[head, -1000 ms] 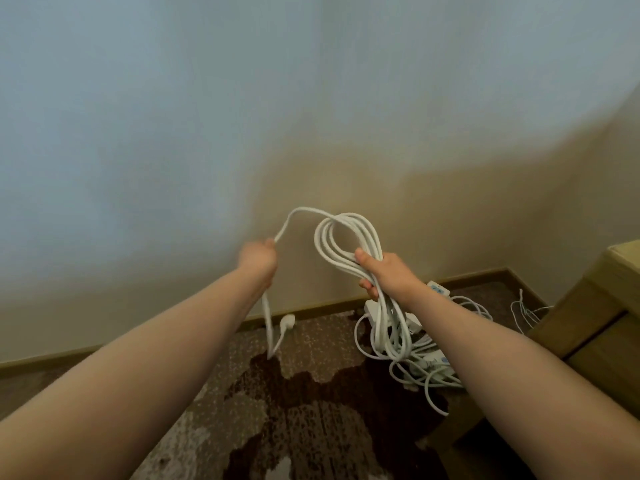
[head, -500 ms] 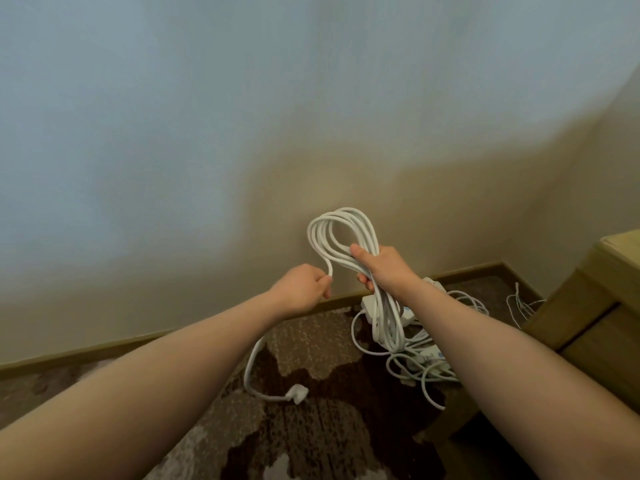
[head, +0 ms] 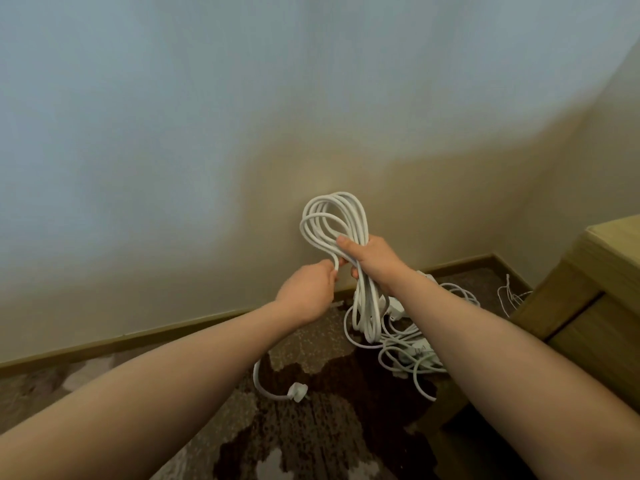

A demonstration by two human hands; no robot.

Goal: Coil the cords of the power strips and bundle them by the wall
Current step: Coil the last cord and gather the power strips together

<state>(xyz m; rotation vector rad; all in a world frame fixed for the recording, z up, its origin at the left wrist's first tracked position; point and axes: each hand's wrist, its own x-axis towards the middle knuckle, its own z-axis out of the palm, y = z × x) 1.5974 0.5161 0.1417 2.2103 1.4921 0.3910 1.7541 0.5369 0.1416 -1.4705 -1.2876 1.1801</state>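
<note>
Plug (head: 298, 391) flat on patterned carpet (head: 311, 427), lower left of centre. Left hand (head: 306, 292) pinched on loose cord strand; right hand (head: 372, 259) gripped around white cord coil (head: 332, 216), raised before wall (head: 207, 133). Heap of power strips (head: 412, 348) below, beside wooden cabinet (head: 588, 289).

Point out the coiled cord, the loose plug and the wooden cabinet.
coiled cord (head: 332, 216), head view, top loops of the bundle above the hands.
loose plug (head: 298, 392), head view, its white body on the carpet.
wooden cabinet (head: 595, 306), head view, its front panel.
</note>
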